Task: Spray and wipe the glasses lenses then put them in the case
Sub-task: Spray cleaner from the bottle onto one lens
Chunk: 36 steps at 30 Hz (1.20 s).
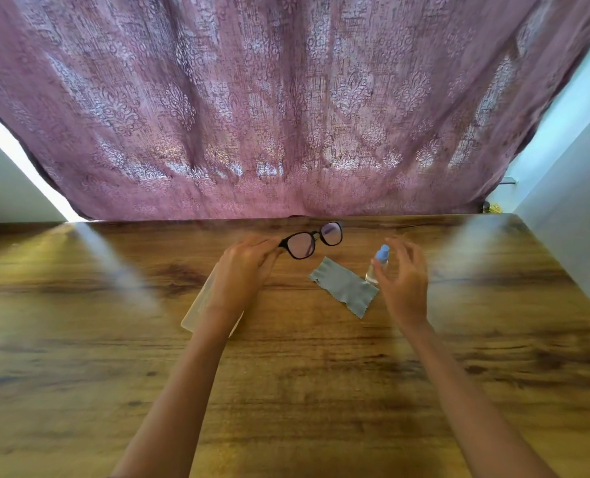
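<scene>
Now the left hand (pixel 243 267) pinches the black-framed glasses (pixel 312 239) by one end, raised above the table (pixel 79 339). Beside them, the right hand (pixel 404 281) spreads its fingers around the blue-capped spray bottle (pixel 379 263), microfiber cloth (pixel 343 286) between both hands, clear case (pixel 197 312) under the left wrist.

The single view sits at the person's head, above the near edge of the brown wood-grain table (pixel 79 374), facing forward and down across it. Its aim falls on the black round-rimmed glasses (pixel 300 245) at mid-frame. Both forearms (pixel 190 374) enter from the bottom edge and run up to the left hand (pixel 243 270) and right hand (pixel 404 281), seen from close above. The wide angle takes in the patterned mauve curtain (pixel 286 98) beyond the far edge.
</scene>
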### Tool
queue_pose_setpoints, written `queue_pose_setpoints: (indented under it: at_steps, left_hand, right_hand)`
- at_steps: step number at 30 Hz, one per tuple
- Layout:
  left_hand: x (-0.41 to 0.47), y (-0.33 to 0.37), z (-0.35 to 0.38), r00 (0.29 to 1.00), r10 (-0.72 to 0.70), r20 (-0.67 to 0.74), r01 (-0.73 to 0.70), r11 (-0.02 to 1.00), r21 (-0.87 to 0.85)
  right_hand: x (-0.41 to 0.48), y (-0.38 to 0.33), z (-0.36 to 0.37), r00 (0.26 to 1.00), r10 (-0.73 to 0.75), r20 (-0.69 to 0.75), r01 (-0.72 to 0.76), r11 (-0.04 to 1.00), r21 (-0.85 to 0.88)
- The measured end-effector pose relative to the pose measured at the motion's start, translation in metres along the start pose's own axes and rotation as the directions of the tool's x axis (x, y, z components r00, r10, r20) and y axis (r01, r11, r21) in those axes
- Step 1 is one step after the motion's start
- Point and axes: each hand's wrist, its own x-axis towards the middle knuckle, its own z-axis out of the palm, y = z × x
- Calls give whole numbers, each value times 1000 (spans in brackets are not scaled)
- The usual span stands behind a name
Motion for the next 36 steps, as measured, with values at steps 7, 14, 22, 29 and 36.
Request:
queue_pose_setpoints:
  at_steps: [7,14,22,29,36]
  left_hand:
    - [-4,-2,11,999,-33,-10,33,998,-51]
    - [-7,1,14,993,-97,-70,90,991,-96]
    - [-8,20,2,991,-135,3,135,989,-58]
    - [-8,36,-6,990,-138,-14,138,990,-27]
    - [-9,33,-2,993,-118,4,118,993,-13]
  right_hand:
    - [-12,19,14,994,15,106,-20,999,47]
    - [-6,21,15,990,85,112,-99,988,122]
    - [3,-41,-6,957,158,244,-284,691,665]
    - [-2,-86,-18,860,38,509,-477,417,774]
    - [-3,-109,-19,855,15,519,-445,536,717]
